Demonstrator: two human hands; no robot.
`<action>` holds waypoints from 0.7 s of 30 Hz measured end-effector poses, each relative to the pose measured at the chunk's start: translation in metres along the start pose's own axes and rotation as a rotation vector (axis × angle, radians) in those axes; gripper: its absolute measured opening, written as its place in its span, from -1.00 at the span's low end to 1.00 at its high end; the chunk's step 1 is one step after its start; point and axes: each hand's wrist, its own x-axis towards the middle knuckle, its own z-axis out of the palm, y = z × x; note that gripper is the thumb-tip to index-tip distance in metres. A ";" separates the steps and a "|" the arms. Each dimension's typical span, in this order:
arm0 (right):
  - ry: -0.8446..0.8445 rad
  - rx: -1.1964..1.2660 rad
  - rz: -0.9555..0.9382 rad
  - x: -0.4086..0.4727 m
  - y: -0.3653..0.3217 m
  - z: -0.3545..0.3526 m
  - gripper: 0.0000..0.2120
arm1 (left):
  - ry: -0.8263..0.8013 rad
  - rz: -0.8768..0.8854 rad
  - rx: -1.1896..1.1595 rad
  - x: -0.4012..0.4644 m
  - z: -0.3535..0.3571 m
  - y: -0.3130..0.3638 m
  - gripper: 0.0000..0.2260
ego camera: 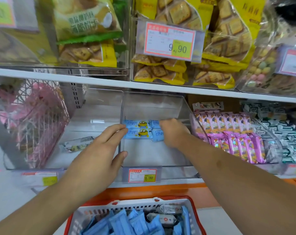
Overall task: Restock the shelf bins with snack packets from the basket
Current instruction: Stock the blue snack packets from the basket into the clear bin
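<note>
Before you: a clear, glossy plastic bin (154,106), shiny blue foil-like packets (138,131), and a slotted matt plastic basket (99,212).

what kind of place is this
Most likely a snack aisle in a small shop: price tags marked 9.90, clear shelf bins of wrapped snacks, and a shopping basket of blue packets below.

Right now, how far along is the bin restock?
Early. Done: about four blue packets lie in a row in the middle clear bin, the rest of its floor bare. In hand: the left hand touches the row's left end with straight fingers; the right hand rests on its right end, grip unclear. Left: the basket below holds many more blue packets.
</note>
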 end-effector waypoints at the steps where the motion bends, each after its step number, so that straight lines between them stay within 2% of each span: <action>1: 0.003 0.005 -0.003 0.002 0.001 0.003 -0.67 | 0.004 0.003 -0.009 0.000 0.000 -0.001 -0.46; 4: 0.027 0.029 -0.001 0.005 0.004 0.010 -0.71 | 0.015 0.012 -0.019 0.000 0.000 -0.003 -0.47; 8: 0.050 0.136 0.020 0.005 0.007 0.020 -0.65 | 0.018 0.015 -0.014 0.000 0.004 -0.005 -0.47; 15: -0.018 0.380 0.071 0.001 0.010 0.027 -0.65 | 0.023 0.013 0.014 -0.002 0.004 -0.004 -0.46; 21: -0.236 0.379 0.061 -0.010 0.003 0.028 -0.31 | 0.019 0.003 0.026 -0.003 0.006 -0.001 -0.46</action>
